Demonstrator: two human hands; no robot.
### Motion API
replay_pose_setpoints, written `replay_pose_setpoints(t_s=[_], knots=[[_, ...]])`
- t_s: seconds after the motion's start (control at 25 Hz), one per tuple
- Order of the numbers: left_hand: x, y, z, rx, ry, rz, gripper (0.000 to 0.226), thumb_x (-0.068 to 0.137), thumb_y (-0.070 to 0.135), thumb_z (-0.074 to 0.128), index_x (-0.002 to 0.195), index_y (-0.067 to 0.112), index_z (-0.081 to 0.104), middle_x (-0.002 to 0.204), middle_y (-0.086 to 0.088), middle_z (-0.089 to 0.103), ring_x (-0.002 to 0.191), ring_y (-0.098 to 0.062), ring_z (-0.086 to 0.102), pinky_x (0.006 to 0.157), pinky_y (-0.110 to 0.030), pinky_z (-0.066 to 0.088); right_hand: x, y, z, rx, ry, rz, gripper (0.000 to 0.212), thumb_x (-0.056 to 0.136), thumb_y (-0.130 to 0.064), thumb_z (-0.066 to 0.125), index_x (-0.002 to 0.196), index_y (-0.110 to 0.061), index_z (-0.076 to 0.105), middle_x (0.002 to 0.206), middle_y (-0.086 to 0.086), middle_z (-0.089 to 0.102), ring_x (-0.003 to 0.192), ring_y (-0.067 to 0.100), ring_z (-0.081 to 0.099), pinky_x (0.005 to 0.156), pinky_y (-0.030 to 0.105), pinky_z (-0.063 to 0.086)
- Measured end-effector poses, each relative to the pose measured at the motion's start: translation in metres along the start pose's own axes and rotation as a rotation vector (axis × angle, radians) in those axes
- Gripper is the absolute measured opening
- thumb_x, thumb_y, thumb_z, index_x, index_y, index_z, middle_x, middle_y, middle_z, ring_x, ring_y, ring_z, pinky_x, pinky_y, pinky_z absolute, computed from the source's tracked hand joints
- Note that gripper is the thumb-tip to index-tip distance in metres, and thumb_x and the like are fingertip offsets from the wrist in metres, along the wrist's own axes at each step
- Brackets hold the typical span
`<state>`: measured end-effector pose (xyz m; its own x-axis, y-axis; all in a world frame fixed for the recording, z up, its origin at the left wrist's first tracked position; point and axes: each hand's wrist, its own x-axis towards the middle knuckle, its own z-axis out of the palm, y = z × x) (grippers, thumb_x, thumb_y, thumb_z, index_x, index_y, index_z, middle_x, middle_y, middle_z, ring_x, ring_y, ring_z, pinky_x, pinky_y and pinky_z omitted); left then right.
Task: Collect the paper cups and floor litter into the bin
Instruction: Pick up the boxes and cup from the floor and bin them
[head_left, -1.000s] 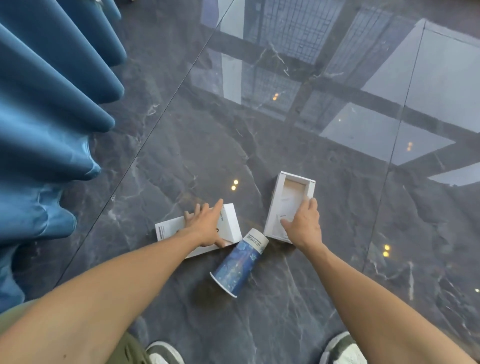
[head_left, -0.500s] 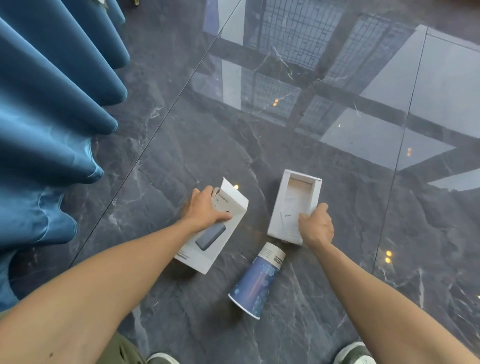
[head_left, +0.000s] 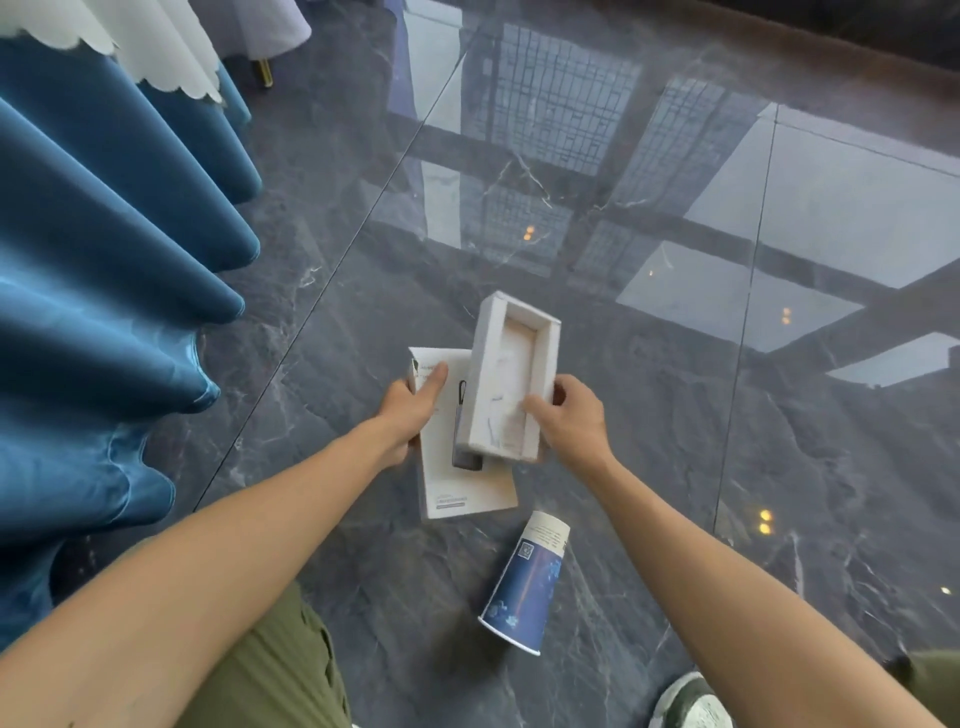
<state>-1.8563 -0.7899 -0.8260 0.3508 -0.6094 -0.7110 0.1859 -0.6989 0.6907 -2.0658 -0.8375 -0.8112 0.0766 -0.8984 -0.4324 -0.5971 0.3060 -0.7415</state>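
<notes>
My left hand (head_left: 410, 408) grips a flat white box lid (head_left: 457, 483) printed with a dark gadget, held above the floor. My right hand (head_left: 574, 423) grips an open white box tray (head_left: 511, 364), its hollow side up, laid partly over the lid. A blue paper cup (head_left: 524, 582) with a white base lies on its side on the dark marble floor, below and right of the boxes, mouth toward me. No bin is in view.
Blue pleated table skirting (head_left: 104, 291) with a white scalloped cloth (head_left: 130, 36) fills the left side. Glossy dark marble floor (head_left: 675, 415) stretches ahead and right. My shoe (head_left: 691, 701) is at the bottom right, my green trouser leg (head_left: 275, 670) at the bottom.
Both hands lifted the two box parts off the floor and brought them together, tray over lid. The cup stays on the floor. The view has risen.
</notes>
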Motion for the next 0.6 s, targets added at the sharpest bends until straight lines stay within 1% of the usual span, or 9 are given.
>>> replay_pose_setpoints(t_s=[0.08,0.16,0.2,0.28,0.32,0.4,0.48,0.56,0.6], knots=[[-0.007,0.003,-0.001,-0.053,-0.059,-0.034,0.049,0.093,0.061,0.063,0.112,0.015,0.068,0.099,0.000,0.078,0.086,-0.014,0.073,0.066,-0.027,0.054,-0.009,0.003,0.004,-0.174,-0.019,-0.083,0.025,0.086,-0.029,0.064,0.075,-0.012,0.051,0.082,0.001,0.055,0.068,0.016,0.049,0.056,0.029,0.037],[-0.007,0.000,0.000,-0.080,-0.170,-0.071,0.063,0.080,0.071,0.070,0.112,0.017,0.070,0.103,-0.004,0.081,0.094,-0.021,0.077,0.073,-0.032,0.058,-0.018,0.011,0.013,-0.277,-0.019,-0.102,0.029,0.089,-0.032,0.062,0.077,-0.007,0.052,0.086,0.003,0.055,0.070,0.019,0.050,0.057,0.031,0.039],[-0.008,-0.003,0.001,-0.091,-0.228,-0.078,0.069,0.072,0.069,0.080,0.116,0.017,0.070,0.107,-0.006,0.081,0.099,-0.025,0.077,0.079,-0.038,0.061,-0.022,0.015,0.018,-0.298,-0.030,-0.093,0.030,0.090,-0.033,0.062,0.080,-0.006,0.054,0.088,0.004,0.056,0.071,0.020,0.051,0.059,0.032,0.041],[-0.009,-0.009,0.005,-0.095,-0.290,-0.069,0.077,0.055,0.050,0.095,0.119,0.017,0.068,0.111,-0.009,0.080,0.107,-0.031,0.075,0.094,-0.050,0.059,-0.030,0.021,0.025,-0.264,-0.078,-0.082,0.033,0.092,-0.039,0.062,0.082,-0.008,0.057,0.088,0.003,0.056,0.072,0.019,0.052,0.061,0.031,0.043],[-0.008,-0.011,0.006,-0.090,-0.288,-0.061,0.077,0.052,0.042,0.095,0.119,0.017,0.067,0.109,-0.010,0.080,0.108,-0.033,0.074,0.098,-0.053,0.057,-0.035,0.024,0.027,-0.207,-0.093,-0.076,0.038,0.092,-0.044,0.061,0.081,-0.008,0.058,0.085,0.002,0.057,0.072,0.017,0.053,0.062,0.032,0.045],[-0.005,-0.011,0.007,-0.095,-0.270,-0.059,0.067,0.059,0.033,0.092,0.117,0.014,0.066,0.109,-0.011,0.080,0.109,-0.033,0.074,0.099,-0.051,0.057,-0.044,0.032,0.027,-0.057,-0.039,-0.020,0.049,0.093,-0.055,0.053,0.083,-0.007,0.060,0.079,0.001,0.059,0.073,0.012,0.054,0.066,0.038,0.046],[-0.001,-0.011,0.006,-0.102,-0.248,-0.066,0.055,0.072,0.026,0.089,0.118,0.013,0.062,0.112,-0.012,0.078,0.109,-0.032,0.073,0.093,-0.045,0.058,-0.053,0.049,0.024,0.046,0.105,0.145,0.053,0.089,-0.061,0.050,0.107,-0.014,0.066,0.098,-0.004,0.067,0.091,0.010,0.062,0.081,0.042,0.053],[0.001,-0.014,0.006,-0.095,-0.226,-0.069,0.047,0.079,0.022,0.086,0.117,0.015,0.059,0.113,-0.011,0.076,0.106,-0.029,0.072,0.082,-0.038,0.056,-0.067,0.070,0.018,-0.008,0.157,0.332,0.072,0.081,-0.065,0.058,0.134,-0.016,0.052,0.126,-0.002,0.060,0.110,0.018,0.061,0.094,0.043,0.052],[0.000,-0.016,0.006,-0.082,-0.222,-0.067,0.041,0.081,0.020,0.084,0.114,0.017,0.060,0.113,-0.010,0.076,0.104,-0.028,0.072,0.078,-0.036,0.055,-0.074,0.082,0.015,-0.066,0.131,0.397,0.083,0.077,-0.066,0.063,0.139,-0.014,0.045,0.133,0.000,0.055,0.113,0.022,0.059,0.094,0.044,0.051]])
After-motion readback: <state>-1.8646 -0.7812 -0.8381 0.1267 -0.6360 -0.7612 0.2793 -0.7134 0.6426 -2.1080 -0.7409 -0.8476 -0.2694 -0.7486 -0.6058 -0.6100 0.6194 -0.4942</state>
